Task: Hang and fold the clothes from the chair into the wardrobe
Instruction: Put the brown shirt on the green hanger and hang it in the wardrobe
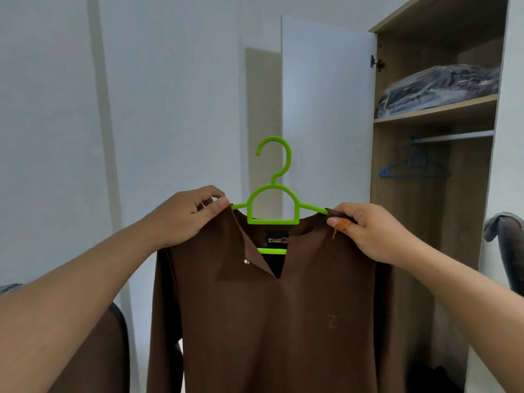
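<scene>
One "Z" label (pixel 274 240) inside brown shirt (pixel 272 321)

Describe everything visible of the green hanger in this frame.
The green hanger looks like bright lime plastic, with a round open hook on top, an arched neck frame, thin shoulder arms and a lower crossbar. It is upright, held up in front of the open wardrobe, not yet on a rail. A brown shirt is draped over it, covering both arm ends. The left hand and right hand pinch the shirt's shoulders over those arms.
</scene>
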